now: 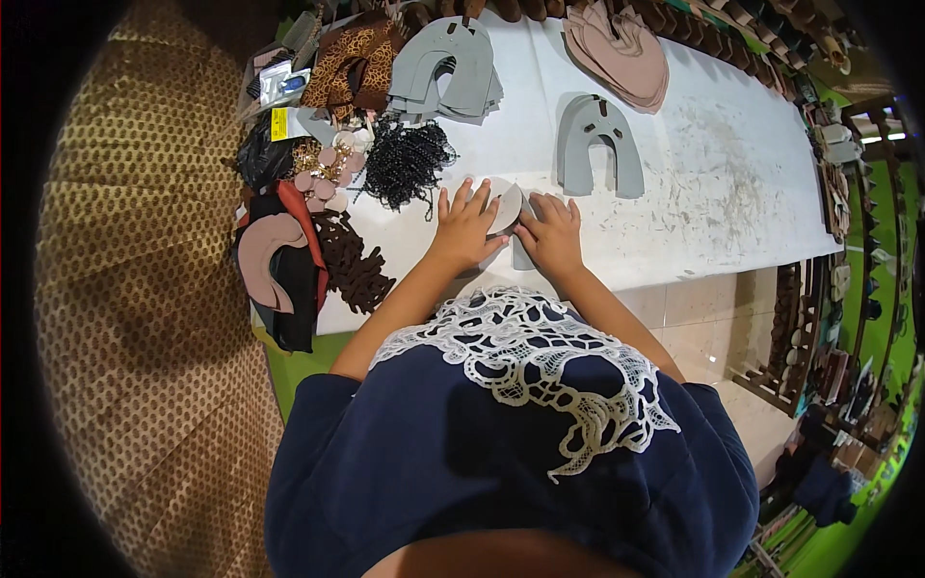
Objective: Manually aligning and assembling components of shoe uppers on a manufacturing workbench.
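My left hand [468, 225] lies palm down near the table's front edge, its fingers spread over a grey piece [505, 209] with a curved, pale upper face. Just to the right, my right hand [553, 235] rests flat on the same piece or one touching it, fingers extended. My palms hide much of its outline, so I cannot tell its full shape. Beyond my right hand lies a grey U-shaped shoe-upper piece [626, 159] with small dark slots at its top. Left of my left hand sits a tangled heap of black cords [405, 162].
On the white table [713, 183] stand stacked grey U-shaped pieces [416, 72], pink cut pieces [631, 67] and leopard-print pieces [349, 72]. At left are brown strips [352, 262], pink discs [304, 181] and a pink curved piece [260, 252]. Brown shoe forms line the far edge; racks stand at right.
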Motion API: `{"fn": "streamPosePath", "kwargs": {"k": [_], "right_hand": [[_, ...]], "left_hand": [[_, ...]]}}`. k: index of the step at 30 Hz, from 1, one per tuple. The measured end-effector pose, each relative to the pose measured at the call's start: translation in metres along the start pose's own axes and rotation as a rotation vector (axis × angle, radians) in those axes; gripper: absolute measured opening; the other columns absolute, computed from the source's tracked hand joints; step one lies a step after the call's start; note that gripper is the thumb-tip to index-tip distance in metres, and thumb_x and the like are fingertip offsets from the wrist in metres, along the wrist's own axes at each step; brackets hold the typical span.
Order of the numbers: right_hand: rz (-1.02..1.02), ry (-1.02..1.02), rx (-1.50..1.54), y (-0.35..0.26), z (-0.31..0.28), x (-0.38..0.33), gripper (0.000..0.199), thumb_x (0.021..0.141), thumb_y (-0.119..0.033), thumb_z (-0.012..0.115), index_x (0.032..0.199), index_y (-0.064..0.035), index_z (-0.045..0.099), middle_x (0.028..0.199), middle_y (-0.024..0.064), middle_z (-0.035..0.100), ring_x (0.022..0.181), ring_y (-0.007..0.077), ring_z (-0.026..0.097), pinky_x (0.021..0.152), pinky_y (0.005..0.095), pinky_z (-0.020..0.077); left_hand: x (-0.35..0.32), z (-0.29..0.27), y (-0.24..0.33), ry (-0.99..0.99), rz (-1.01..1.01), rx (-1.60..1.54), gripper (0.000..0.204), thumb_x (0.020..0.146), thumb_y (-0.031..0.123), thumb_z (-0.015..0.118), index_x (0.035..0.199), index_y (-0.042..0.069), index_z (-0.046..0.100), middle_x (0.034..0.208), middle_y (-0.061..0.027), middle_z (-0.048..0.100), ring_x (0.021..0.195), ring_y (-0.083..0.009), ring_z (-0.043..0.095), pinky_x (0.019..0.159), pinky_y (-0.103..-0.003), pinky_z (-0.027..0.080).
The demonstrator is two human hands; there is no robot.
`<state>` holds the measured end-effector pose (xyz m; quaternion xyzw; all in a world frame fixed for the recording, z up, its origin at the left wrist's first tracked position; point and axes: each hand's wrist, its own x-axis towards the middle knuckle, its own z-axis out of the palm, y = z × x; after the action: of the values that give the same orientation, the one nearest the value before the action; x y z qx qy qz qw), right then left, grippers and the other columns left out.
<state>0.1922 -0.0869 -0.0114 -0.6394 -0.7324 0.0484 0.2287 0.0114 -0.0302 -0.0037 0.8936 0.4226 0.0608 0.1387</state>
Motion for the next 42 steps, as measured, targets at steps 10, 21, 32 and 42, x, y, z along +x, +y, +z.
{"fn": "streamPosePath", "kwargs": {"k": [10,21,32,42], "right_hand": [[0.004,-0.029,-0.031,-0.001,0.0,0.002,0.027,0.081,-0.031,0.061,0.105,-0.0187,0.065,0.121,0.0061,0.052,0.118,0.0248,0.043,0.101,0.054,0.0232],[-0.001,-0.044,-0.055,-0.001,0.003,0.003,0.03,0.083,-0.031,0.058,0.112,-0.0223,0.062,0.124,0.0053,0.05,0.12,0.0244,0.041,0.102,0.0546,0.0221],[-0.016,-0.067,-0.056,-0.002,0.003,0.003,0.033,0.085,-0.03,0.055,0.117,-0.0233,0.059,0.126,0.0057,0.047,0.121,0.0248,0.038,0.102,0.0551,0.0217],[-0.024,-0.075,-0.078,-0.001,0.002,0.003,0.034,0.085,-0.03,0.054,0.119,-0.0241,0.057,0.127,0.005,0.047,0.122,0.0241,0.038,0.101,0.0557,0.0227]], "left_hand": [[0.002,0.0,-0.004,0.016,-0.01,-0.012,0.061,0.076,0.052,0.059,0.123,0.013,0.054,0.143,-0.0116,0.031,0.134,-0.0324,0.02,0.105,-0.059,0.007],[0.014,-0.015,-0.013,-0.038,-0.063,-0.088,0.053,0.077,0.055,0.058,0.118,0.022,0.06,0.143,-0.0144,0.03,0.133,-0.0377,0.019,0.104,-0.061,0.007],[0.017,-0.003,-0.032,-0.018,-0.147,-0.221,0.044,0.085,0.046,0.051,0.11,0.012,0.065,0.143,-0.0128,0.031,0.133,-0.0379,0.019,0.104,-0.059,0.007],[0.032,-0.016,-0.031,-0.11,-0.197,-0.38,0.051,0.083,0.051,0.052,0.103,0.007,0.066,0.146,-0.0118,0.029,0.135,-0.0394,0.016,0.105,-0.057,0.008]]}}
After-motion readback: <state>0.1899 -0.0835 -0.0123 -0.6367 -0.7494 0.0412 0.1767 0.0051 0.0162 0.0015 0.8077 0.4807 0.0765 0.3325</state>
